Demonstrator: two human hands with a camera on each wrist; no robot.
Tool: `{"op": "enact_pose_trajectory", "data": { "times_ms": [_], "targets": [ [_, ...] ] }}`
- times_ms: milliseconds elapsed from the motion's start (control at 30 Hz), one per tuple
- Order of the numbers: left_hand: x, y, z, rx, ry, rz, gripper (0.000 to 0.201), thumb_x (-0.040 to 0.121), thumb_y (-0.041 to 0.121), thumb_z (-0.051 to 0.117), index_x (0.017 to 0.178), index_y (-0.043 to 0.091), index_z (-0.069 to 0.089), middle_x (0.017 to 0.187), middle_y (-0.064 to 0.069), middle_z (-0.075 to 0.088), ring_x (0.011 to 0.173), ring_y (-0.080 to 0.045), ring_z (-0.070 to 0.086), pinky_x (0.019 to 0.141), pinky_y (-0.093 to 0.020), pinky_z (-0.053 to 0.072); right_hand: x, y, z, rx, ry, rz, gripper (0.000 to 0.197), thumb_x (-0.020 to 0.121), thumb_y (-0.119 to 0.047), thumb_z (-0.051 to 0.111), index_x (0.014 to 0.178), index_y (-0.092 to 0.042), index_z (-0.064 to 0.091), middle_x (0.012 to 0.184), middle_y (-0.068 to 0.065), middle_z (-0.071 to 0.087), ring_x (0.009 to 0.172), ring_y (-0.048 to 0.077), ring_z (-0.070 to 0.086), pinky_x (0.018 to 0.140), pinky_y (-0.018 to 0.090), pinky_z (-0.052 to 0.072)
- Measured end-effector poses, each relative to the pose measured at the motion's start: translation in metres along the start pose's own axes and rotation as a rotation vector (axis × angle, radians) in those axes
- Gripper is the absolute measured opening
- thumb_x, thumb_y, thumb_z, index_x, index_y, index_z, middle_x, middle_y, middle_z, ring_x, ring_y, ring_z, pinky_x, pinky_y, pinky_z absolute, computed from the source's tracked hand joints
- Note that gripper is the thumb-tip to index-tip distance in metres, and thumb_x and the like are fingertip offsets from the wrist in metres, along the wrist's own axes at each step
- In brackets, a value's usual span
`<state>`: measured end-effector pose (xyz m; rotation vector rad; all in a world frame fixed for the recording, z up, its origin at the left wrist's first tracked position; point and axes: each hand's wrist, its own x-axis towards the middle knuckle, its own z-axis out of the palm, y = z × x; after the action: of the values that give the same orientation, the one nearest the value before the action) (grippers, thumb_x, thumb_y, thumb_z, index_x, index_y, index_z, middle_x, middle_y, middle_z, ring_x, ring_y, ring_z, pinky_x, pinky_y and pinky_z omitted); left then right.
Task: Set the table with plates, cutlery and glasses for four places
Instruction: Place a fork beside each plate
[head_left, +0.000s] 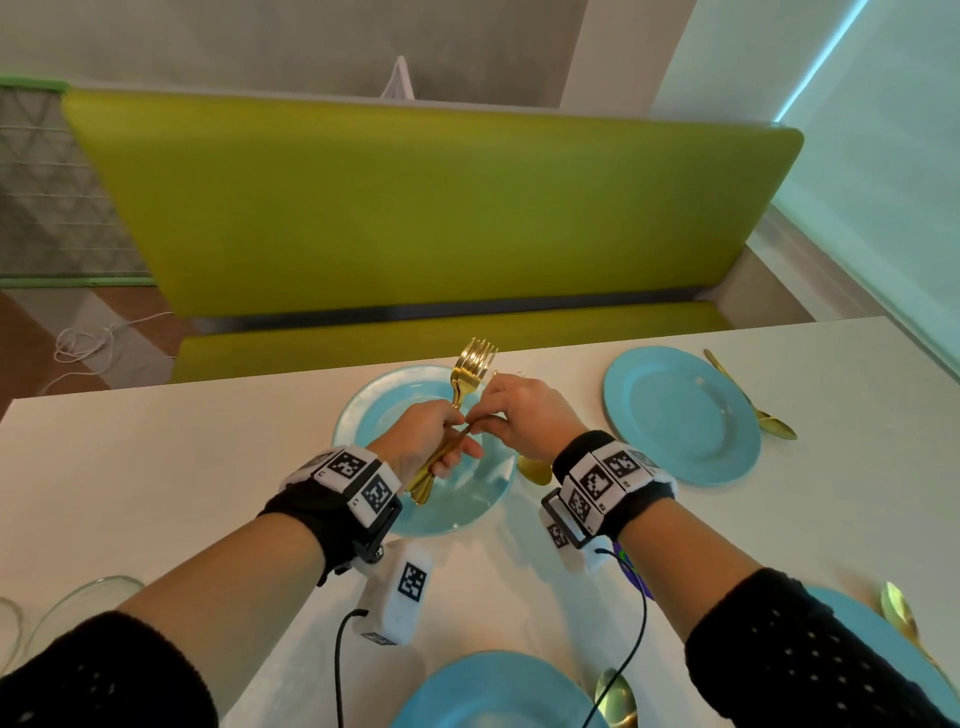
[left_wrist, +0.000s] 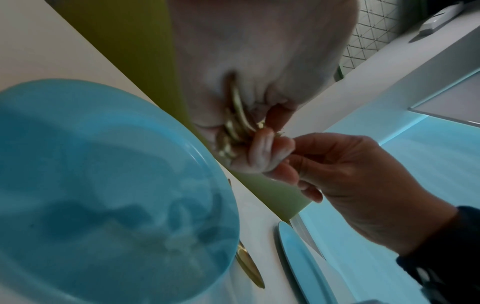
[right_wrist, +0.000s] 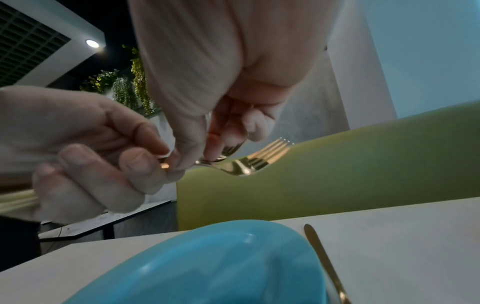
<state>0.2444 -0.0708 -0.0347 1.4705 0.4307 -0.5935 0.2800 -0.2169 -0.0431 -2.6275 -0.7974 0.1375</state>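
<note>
My left hand (head_left: 434, 441) grips a bundle of gold forks (head_left: 470, 369) above a blue plate (head_left: 457, 506) at the far side of the white table (head_left: 208, 457). The tines point away from me toward the bench. My right hand (head_left: 511, 413) pinches the handle of one fork (right_wrist: 249, 164) just beside the left fingers. In the left wrist view the fork handles (left_wrist: 235, 123) sit inside the curled left fingers and the right hand (left_wrist: 337, 174) meets them. A gold spoon (head_left: 535, 470) lies right of this plate, partly under my right wrist.
A second blue plate (head_left: 680, 415) with a gold spoon (head_left: 753, 400) lies at the far right. Two more blue plates (head_left: 493, 696) (head_left: 878, 644) with spoons (head_left: 615, 696) sit at the near edge. Clear glass dishes (head_left: 78, 603) stand near left. A green bench (head_left: 415, 208) runs behind the table.
</note>
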Motion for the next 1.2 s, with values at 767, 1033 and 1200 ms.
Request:
{"op": "enact_pose_trajectory", "data": {
  "times_ms": [767, 1033, 1200],
  "targets": [
    [0.029, -0.007, -0.005, 0.027, 0.176, 0.061, 0.02, 0.099, 0.014, 0.03, 0.084, 0.015, 0.043, 0.076, -0.01, 0.06, 0.054, -0.014, 0.044, 0.049, -0.024, 0.035, -0.02, 0.124, 0.007, 0.219, -0.157, 1.093, 0.036, 0.086, -0.023, 0.064, 0.116, -0.005, 0.063, 0.113, 0.012, 0.064, 0.087, 0.019, 0.054, 0.047, 0.017, 0.031],
    [0.036, -0.004, -0.002, 0.03, 0.163, 0.064, 0.015, 0.099, 0.014, 0.03, 0.092, 0.011, 0.043, 0.076, -0.009, 0.06, 0.055, -0.013, 0.044, 0.048, -0.023, 0.035, -0.01, 0.116, 0.012, 0.03, -0.087, 1.148, 0.032, 0.084, -0.031, 0.065, 0.07, -0.006, 0.05, 0.059, 0.002, 0.043, 0.059, 0.017, 0.048, 0.04, 0.022, 0.025],
    [0.04, -0.004, -0.004, 0.032, 0.161, 0.061, 0.017, 0.099, 0.014, 0.03, 0.09, 0.012, 0.044, 0.077, -0.009, 0.06, 0.055, -0.013, 0.044, 0.048, -0.023, 0.035, -0.006, 0.123, 0.015, 0.081, 0.07, 1.16, 0.039, 0.076, -0.027, 0.075, 0.058, -0.01, 0.044, 0.066, 0.006, 0.055, 0.062, 0.022, 0.055, 0.042, 0.022, 0.034]
  ]
}}
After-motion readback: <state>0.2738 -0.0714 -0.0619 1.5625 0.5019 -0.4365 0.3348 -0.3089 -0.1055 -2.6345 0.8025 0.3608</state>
